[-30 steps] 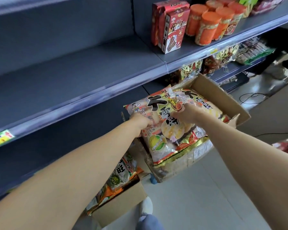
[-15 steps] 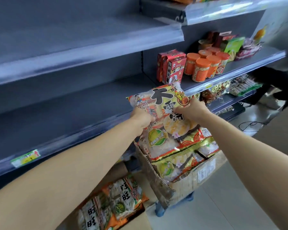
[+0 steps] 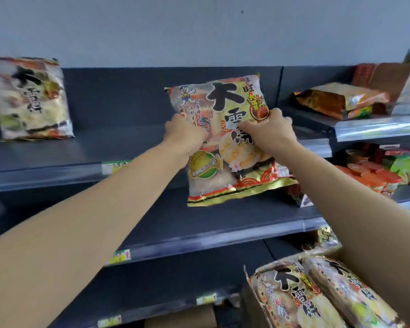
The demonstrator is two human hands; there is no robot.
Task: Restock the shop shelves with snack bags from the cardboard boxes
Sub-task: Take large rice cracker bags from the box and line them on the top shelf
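Clearly you are early: your left hand (image 3: 185, 136) and right hand (image 3: 268, 131) both clench one snack bag (image 3: 225, 138) in front of the top shelf (image 3: 45, 171), not yet set down. One bag (image 3: 29, 98) stands there; approx. several remain in the cardboard box (image 3: 253, 301).

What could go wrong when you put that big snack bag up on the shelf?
Both hands, left hand and right hand, pinch only the middle of the snack bag, so it might slip. Its bottom edge hangs below the top shelf lip and could catch there.
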